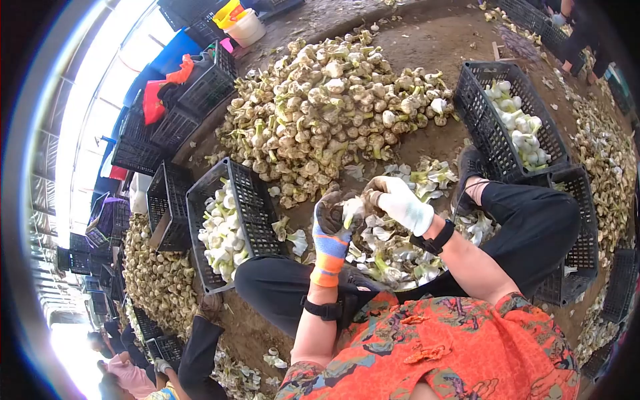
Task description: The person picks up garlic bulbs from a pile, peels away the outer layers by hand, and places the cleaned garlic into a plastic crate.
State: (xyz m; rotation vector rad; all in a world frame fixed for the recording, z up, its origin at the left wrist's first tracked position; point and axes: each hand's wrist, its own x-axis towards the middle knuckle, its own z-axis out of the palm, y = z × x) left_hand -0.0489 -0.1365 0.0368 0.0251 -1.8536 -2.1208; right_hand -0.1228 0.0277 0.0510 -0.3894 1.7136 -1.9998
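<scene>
Garlic bulb [352, 209] partly behind gloved fingers [329, 208].

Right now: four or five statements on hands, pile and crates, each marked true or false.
1. The left hand holds a garlic bulb. True.
2. The right hand is bare. False: it wears a white glove.
3. The large garlic pile sits inside a crate. False: it lies on the ground.
4. The crate beyond the right foot holds white bulbs. True.
5. The left wrist has no band. False: a black band is on it.
</scene>
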